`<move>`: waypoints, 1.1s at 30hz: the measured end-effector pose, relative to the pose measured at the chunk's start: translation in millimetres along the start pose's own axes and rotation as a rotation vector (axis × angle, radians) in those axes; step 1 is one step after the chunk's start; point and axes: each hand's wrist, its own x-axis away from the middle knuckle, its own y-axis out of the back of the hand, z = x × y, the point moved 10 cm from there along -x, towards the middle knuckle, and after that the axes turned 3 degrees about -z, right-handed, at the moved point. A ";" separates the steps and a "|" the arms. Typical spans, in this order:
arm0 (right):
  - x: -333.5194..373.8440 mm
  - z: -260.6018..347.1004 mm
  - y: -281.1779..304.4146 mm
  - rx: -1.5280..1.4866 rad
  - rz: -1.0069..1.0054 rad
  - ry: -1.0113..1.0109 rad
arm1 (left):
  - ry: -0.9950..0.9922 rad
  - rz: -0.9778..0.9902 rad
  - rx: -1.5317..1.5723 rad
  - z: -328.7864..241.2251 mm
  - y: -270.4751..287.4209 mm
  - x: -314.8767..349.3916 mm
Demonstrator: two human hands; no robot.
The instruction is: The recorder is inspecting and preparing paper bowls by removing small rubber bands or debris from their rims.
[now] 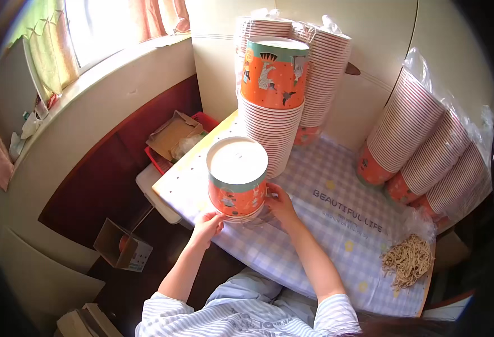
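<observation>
A short stack of upside-down paper buckets [237, 196], orange with a teal band and a white base on top, stands at the table's near left edge. My left hand [206, 229] is closed with its fingertips at the stack's lower left rim. At the stack's right side my right hand [281, 206] is closed, its fingers curled against clear plastic film [265, 217] around the lower rims. Part of the film is hard to make out. Right behind rises a tall stack of the same buckets [275, 73], also upside down.
Bagged bucket stacks [328, 73] lean at the back wall, and several more [407, 123] stand at the right. A heap of tan rubber bands [408, 259] lies on the checked tablecloth [337, 264]. Left of the table are a red crate [205, 120] and an open carton [124, 247].
</observation>
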 end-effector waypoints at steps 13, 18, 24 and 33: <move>-10.8 -12.7 17.0 0.165 -0.165 0.247 | 0.022 -0.017 -0.018 0.2 5.2 -3.2; 29.0 9.9 4.3 0.444 -0.273 0.329 | 0.022 -0.056 0.016 0.3 8.5 0.3; 92.5 56.0 -60.2 1.080 -0.200 1.099 | -0.045 -0.164 0.038 -0.1 12.0 -1.1; 91.4 46.6 -68.5 1.200 -0.310 1.140 | -0.026 -0.172 0.051 2.2 13.7 -2.0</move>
